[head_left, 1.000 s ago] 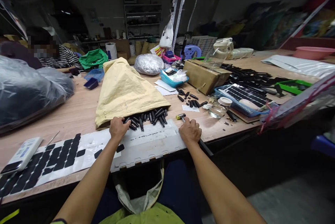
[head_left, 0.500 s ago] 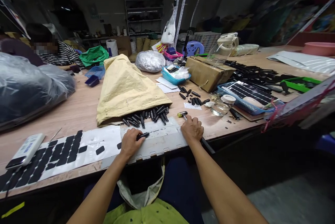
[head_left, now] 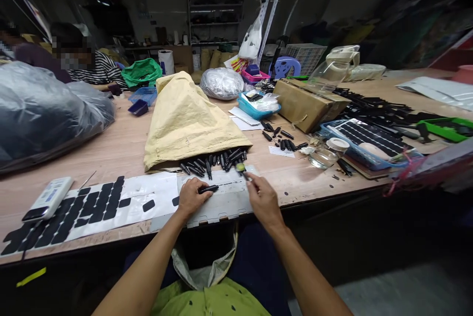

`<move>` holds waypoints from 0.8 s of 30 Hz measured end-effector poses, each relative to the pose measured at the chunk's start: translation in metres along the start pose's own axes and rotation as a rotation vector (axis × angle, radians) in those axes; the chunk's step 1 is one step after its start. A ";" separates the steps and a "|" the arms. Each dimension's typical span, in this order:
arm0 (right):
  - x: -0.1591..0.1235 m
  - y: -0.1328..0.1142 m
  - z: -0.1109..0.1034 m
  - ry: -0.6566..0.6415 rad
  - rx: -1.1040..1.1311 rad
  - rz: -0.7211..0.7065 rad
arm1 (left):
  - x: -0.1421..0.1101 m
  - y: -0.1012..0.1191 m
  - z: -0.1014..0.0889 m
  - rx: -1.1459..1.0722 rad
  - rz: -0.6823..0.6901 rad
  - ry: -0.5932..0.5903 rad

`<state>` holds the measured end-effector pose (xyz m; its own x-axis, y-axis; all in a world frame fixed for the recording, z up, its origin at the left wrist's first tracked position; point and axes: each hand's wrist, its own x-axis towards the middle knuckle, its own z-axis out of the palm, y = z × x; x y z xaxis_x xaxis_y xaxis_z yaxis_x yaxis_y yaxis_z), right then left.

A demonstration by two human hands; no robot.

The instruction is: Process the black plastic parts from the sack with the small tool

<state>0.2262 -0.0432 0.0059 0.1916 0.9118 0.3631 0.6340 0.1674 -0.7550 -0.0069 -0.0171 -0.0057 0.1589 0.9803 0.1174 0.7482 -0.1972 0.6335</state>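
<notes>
My left hand (head_left: 192, 196) is closed around a slim black cylindrical piece (head_left: 210, 188) and rests on a grey-white board (head_left: 227, 205) at the table's front edge. In my right hand (head_left: 264, 200) is a small hammer with a yellow-ended head (head_left: 240, 167). Its head is a little blurred and sits up and to the right of the piece, apart from it. Just beyond both hands, several similar black pieces (head_left: 209, 168) spill from the mouth of a cream sack (head_left: 194, 126).
Left of the board lies a white sheet with black stickers (head_left: 111, 200), a white box (head_left: 50, 198) on it. On the right are loose black pieces (head_left: 288, 144), a glass jar (head_left: 327, 154), a blue tray (head_left: 369, 151) and a carton (head_left: 306, 107). A co-worker (head_left: 99, 67) sits far left.
My left hand has drawn a black piece from the heap by the sack onto the board. My right hand has lifted the hammer and brought it leftward. The view has turned slightly right.
</notes>
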 end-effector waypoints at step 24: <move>-0.023 -0.022 0.020 -0.173 0.059 0.019 | -0.002 0.001 0.000 -0.021 -0.017 0.002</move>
<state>0.1932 -0.0602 0.0037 0.0675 0.9651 0.2531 0.5858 0.1670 -0.7931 -0.0062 -0.0193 -0.0048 0.1450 0.9836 0.1075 0.7375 -0.1799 0.6510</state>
